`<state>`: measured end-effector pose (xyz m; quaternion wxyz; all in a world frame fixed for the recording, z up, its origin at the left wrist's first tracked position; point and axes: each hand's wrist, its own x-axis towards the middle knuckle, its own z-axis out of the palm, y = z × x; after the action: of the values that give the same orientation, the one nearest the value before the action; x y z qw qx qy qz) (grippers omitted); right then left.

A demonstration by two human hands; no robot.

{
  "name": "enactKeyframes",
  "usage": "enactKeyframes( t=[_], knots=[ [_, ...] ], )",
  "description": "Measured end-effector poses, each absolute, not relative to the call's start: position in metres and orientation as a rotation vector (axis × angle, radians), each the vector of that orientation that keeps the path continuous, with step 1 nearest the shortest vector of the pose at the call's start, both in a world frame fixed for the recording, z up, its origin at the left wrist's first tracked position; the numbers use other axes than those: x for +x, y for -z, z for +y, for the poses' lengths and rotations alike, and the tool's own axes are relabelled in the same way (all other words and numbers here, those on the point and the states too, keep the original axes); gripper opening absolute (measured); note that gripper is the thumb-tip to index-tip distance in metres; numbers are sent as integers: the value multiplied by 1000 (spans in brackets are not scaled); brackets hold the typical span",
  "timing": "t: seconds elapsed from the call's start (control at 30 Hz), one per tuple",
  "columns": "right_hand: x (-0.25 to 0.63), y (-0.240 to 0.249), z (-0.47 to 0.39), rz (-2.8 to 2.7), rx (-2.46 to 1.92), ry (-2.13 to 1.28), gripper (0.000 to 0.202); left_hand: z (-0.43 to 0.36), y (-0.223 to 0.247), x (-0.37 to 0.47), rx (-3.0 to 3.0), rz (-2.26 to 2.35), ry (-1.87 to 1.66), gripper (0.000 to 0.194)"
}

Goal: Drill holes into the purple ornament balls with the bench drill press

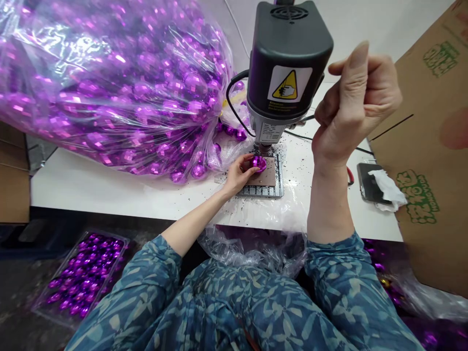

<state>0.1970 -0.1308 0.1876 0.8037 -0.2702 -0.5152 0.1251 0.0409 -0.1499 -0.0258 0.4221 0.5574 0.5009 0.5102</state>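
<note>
My left hand (pixel 239 174) pinches a shiny purple faceted ball (pixel 259 164) between thumb and fingers. The ball rests on a brown board (pixel 268 176) lying on the slotted metal base (pixel 280 190) of a small drill press (pixel 288 58). Directly above it is the drill's chuck (pixel 262 147); whether a bit touches the ball cannot be seen. Raised to the right of the black motor housing, my right hand (pixel 353 105) is closed with the thumb up. Whatever its fingers wrap round is hidden by the hand itself.
A large clear bag (pixel 120 92) of purple balls fills the table's left side. Dark shavings litter the white table (pixel 146 192). A phone (pixel 371 183) with tissue (pixel 389 190) lies at right by a cardboard box (pixel 431 146). A tray (pixel 124 241) of balls sits lower left.
</note>
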Motion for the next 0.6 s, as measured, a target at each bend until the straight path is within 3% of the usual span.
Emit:
enactKeyframes(
  t=[0.33,0.6],
  knots=[
    [198,-187,-132,-1090,-522,-314,56,-149,32,37,1825,1160,-1231,55],
    [198,-179,-140,-1119,-674,-239,67,-152,36,37,1686,1040,-1148,64]
  ],
)
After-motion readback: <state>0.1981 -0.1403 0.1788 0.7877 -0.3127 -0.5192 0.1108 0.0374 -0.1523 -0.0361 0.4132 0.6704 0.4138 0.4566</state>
